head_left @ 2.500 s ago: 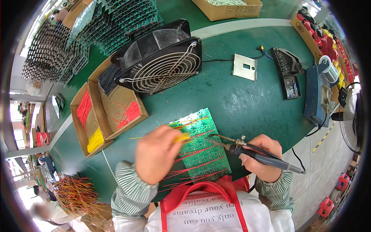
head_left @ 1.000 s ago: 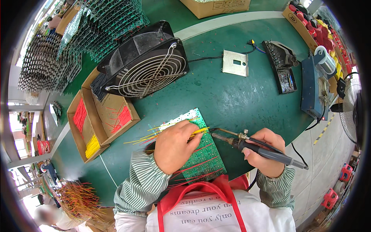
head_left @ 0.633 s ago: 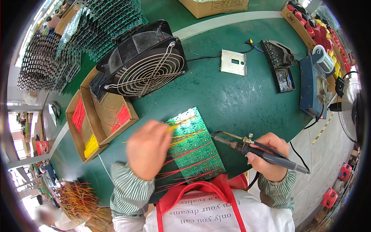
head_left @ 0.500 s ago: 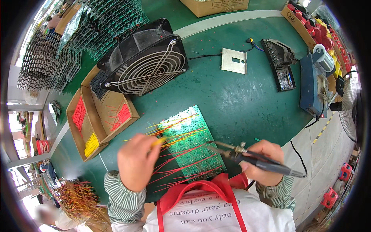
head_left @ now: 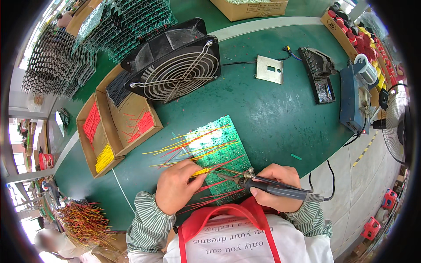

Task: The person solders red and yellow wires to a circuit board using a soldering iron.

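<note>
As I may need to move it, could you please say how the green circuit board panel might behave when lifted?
The green circuit board panel looks thin and flat, so probably stiff and light. Red and yellow wires trailing past its left edge would likely sway and could catch.

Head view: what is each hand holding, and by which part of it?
Right hand: the soldering iron, by its grey handle. Left hand: yellow wires, pinched; where along their length cannot be told.

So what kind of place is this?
Probably an electronics assembly workshop: there's a soldering iron, a green circuit board panel and, at upper left, stacked circuit boards.
</note>
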### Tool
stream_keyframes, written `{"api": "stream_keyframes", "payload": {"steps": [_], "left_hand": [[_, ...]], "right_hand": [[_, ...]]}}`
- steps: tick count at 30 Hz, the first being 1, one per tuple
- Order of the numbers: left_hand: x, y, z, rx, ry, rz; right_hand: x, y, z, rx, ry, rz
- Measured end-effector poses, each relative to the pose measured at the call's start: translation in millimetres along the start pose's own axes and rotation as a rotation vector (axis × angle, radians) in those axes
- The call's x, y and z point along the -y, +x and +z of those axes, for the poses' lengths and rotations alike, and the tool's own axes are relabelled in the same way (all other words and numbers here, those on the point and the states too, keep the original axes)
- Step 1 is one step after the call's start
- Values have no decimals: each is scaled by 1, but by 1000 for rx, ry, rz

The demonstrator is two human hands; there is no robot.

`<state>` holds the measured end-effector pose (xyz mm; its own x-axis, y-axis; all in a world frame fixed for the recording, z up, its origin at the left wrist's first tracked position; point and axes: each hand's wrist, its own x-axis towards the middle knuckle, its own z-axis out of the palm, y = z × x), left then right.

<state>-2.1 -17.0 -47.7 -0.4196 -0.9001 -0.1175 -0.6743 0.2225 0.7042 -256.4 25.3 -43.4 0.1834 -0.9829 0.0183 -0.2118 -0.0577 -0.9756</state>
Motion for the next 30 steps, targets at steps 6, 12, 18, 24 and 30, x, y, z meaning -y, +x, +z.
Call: {"api": "stream_keyframes", "payload": {"steps": [6,12,18,24,30], "left_hand": [[-1,2,0,-2,10,18],[0,-1,-10,-3,45,5],[-6,-3,-44,-367,407,-232],[-16,2,1,-66,83,60],[-12,12,11,-24,67,56]], "right_hand": [[2,4,0,4,7,21],[3,3,-5,1,-1,-19],[4,-6,-15,-45,-20,13],[3,-11,-19,-72,-59,56],[2,-10,-20,-93,-44,67]]}}
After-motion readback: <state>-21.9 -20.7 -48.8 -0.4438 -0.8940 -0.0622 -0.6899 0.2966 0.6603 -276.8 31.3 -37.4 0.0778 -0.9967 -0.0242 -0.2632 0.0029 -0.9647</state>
